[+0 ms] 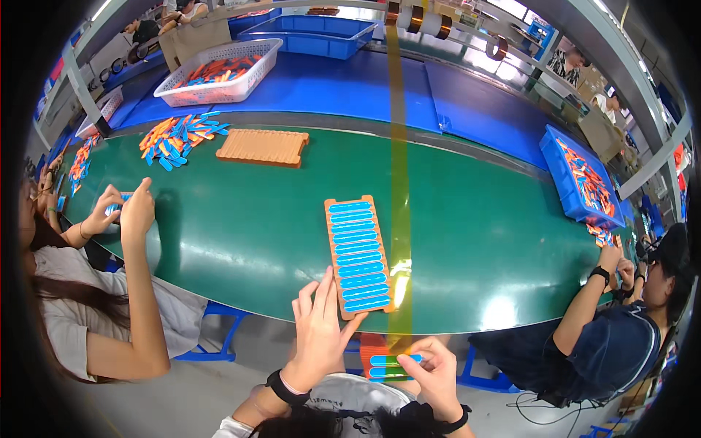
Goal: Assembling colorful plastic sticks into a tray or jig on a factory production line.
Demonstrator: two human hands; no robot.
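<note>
My left hand (318,332) rests at the near left edge of an orange-brown slotted tray (388,281), its fingers stretched along the side and its thumb at the near corner. Several rounded blue strips (355,237) fill the tray's slots crosswise. My right hand (436,376) is below the table edge, thumb and fingers closed at the right end of a blue strip (377,360). Another blue strip (377,372) lies just under it, against a red-orange piece (372,343). A clear amber tape (401,182) runs down from a roll (392,13) and overlaps these strips; its lower end is hard to make out.
An orange-brown slotted tray (263,146) and a pile of orange and blue strips (179,139) lie on the far left of the green table (482,219). A white basket (244,86) and blue bins (569,201) hold more. Co-workers sit on both sides.
</note>
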